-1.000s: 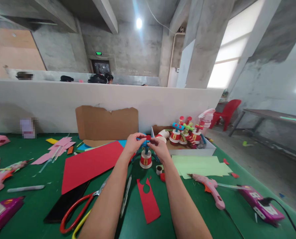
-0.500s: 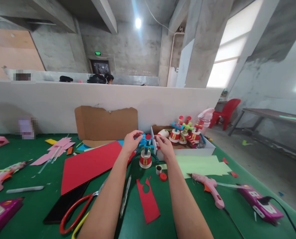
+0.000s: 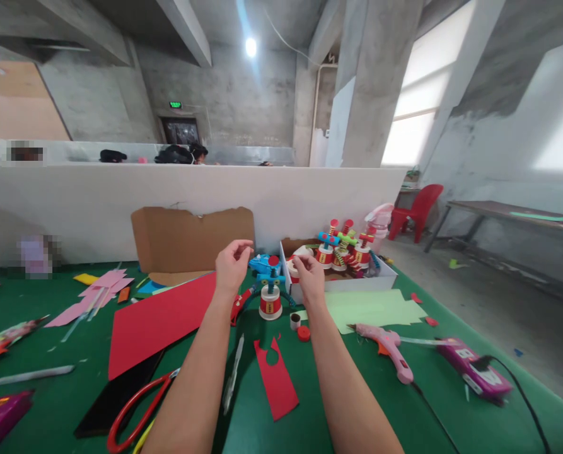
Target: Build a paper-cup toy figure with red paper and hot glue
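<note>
My left hand (image 3: 232,268) is raised to the left of a paper-cup figure, fingers curled in with thumb and fingertips close together. On the other side, my right hand (image 3: 310,276) is held in a pinch in front of the white box's left end. Anything in either pinch is too small to make out. The figure (image 3: 270,304) stands upright on the table between my hands, with a red-and-white cup base, blue upper parts and dark coiled arms. Neither hand visibly touches it. Before it lie a small white tube (image 3: 295,321) and a red round cap (image 3: 303,333).
A white box (image 3: 357,283) holds several similar figures. Cut red paper (image 3: 281,388), a pen (image 3: 234,375), red-handled scissors (image 3: 137,407) and a red sheet (image 3: 161,325) lie nearby. Pink glue guns (image 3: 389,345) sit at both sides; a purple power strip (image 3: 475,369) is at right.
My left hand has moved left, away from the figure's top. My right hand has shifted slightly right relative to the figure. The whole view has swung slightly to the right.
</note>
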`<state>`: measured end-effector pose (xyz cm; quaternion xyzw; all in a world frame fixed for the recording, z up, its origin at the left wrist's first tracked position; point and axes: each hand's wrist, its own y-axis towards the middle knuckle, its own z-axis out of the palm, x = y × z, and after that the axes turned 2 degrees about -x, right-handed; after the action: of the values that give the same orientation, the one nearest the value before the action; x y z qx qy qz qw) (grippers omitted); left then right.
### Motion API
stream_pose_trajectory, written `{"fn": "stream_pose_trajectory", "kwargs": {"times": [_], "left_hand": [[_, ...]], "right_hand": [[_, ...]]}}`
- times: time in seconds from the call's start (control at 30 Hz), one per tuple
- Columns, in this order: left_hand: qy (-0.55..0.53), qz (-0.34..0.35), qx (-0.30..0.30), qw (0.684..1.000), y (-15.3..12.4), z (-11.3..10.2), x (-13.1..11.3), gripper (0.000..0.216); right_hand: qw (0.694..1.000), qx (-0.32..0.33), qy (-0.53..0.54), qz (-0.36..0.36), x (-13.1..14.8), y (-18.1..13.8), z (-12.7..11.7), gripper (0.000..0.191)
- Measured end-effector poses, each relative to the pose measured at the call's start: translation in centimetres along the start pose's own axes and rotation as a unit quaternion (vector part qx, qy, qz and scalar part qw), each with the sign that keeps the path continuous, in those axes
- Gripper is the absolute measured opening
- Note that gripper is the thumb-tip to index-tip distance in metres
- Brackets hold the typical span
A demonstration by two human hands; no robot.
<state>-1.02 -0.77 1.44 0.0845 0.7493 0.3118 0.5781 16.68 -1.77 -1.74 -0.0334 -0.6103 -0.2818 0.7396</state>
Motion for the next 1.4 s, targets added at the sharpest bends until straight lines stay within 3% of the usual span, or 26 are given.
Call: {"fn": "stream_pose_trajectory", "kwargs": {"times": [0.2,0.33,0.5,0.67,0.87,1.0,1.1,1.2,1.4], "left_hand": [[0.099,0.04,0.022,0.994,0.5,-1.5,-2.4,0.024],[0.262,0.085,0.096,0.956,-0.4,-4.8,-2.6,0.021],[0.441,0.096,0.187,0.873,-4.4,-10.5,-0.4,0.025],[0.432,0.075,0.228,0.87,-10.0,-12.4,0.7,0.027],[0.307,0.099,0.252,0.912,-18.6,-11.0,-0.7,0.027],[0.253,0.115,0.18,0.944,-22.9,-10.1,-1.2,0.027],[0.228,0.134,0.134,0.955,-24.4,-9.7,-1.2,0.026],[0.208,0.137,0.107,0.962,-24.8,-9.5,-0.9,0.025],[0.168,0.102,0.097,0.976,-24.6,-9.5,-0.4,0.024]], "right_hand": [[0.999,0.025,-0.045,-0.015,2.7,-2.9,-2.3,0.026],[0.989,0.099,-0.109,-0.011,3.1,-8.0,-5.3,0.032],[0.949,0.235,-0.209,-0.021,2.2,-16.4,-10.0,0.034],[0.94,0.26,-0.218,0.026,2.2,-20.2,-13.0,0.033],[0.941,0.252,-0.221,0.037,2.3,-20.0,-13.1,0.028],[0.968,0.146,-0.205,0.005,2.6,-17.0,-11.9,0.026],[0.977,0.101,-0.187,-0.005,3.2,-13.1,-9.9,0.029],[0.984,0.098,-0.15,0.02,3.2,-9.6,-7.5,0.032],[0.991,0.045,-0.083,0.09,0.6,-6.4,-3.5,0.031]]}}
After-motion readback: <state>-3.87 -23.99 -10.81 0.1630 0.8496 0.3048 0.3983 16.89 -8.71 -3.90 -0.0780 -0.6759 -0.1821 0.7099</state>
